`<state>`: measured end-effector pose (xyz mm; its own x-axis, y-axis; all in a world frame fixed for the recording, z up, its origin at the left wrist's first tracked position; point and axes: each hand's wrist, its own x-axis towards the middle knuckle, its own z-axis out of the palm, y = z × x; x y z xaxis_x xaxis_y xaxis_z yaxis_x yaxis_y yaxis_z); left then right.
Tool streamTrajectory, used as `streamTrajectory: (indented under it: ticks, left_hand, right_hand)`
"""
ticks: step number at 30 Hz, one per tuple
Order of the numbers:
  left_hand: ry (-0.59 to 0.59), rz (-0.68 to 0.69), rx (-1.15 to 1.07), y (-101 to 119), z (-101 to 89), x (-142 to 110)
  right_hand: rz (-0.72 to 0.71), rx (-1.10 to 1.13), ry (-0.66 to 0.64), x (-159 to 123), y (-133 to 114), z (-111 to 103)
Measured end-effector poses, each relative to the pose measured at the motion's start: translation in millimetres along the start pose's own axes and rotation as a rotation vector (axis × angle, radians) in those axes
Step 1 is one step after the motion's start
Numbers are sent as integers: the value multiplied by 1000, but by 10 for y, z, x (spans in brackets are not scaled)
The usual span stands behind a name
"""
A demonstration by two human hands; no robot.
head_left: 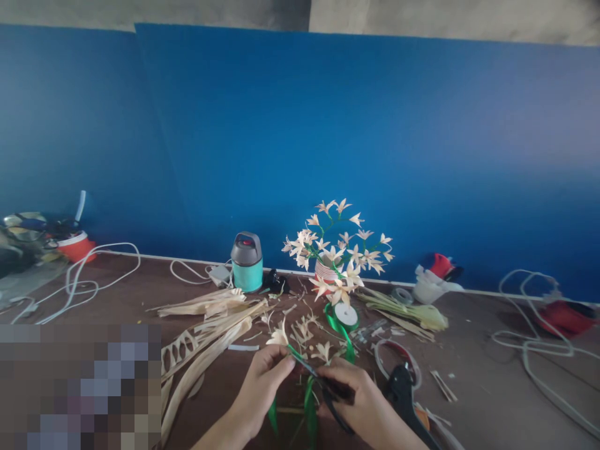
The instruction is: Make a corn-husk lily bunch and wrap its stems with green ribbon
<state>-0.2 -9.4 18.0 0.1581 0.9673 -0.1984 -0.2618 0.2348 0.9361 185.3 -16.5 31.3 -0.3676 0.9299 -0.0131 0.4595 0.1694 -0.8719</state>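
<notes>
My left hand (265, 382) is closed around the green-wrapped stem of a cream handmade flower (279, 335), whose petals point up and away from me. My right hand (352, 392) grips black-handled scissors (334, 406). Their blades reach left to the stem beside my left fingertips; I cannot tell how far they are parted. Green ribbon (310, 406) hangs below my hands. Just beyond them lies another cream flower (323, 352), and past it a white spool (345, 314) of green ribbon.
Dried husk strips (206, 362) spread over the brown table at left, near a teal flask (247, 270). A striped pot (328, 270) of cream flowers stands by the blue wall. A black glue gun (402, 387) lies at right, with white cables (529, 350) farther out.
</notes>
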Motion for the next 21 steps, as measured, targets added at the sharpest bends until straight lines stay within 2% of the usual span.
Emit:
streamTrajectory:
  ticks: [7,13,21]
  left_hand:
    - [3,15,65,4,-11,8]
    - [53,-26,4,-2,7,-9]
    - [8,-8,34,5,-9,6]
  right_hand:
    - [-12,11,1,8,-47,5]
    - [-7,48,4,1,-6,17]
    - [-4,0,-7,-1,-32,10]
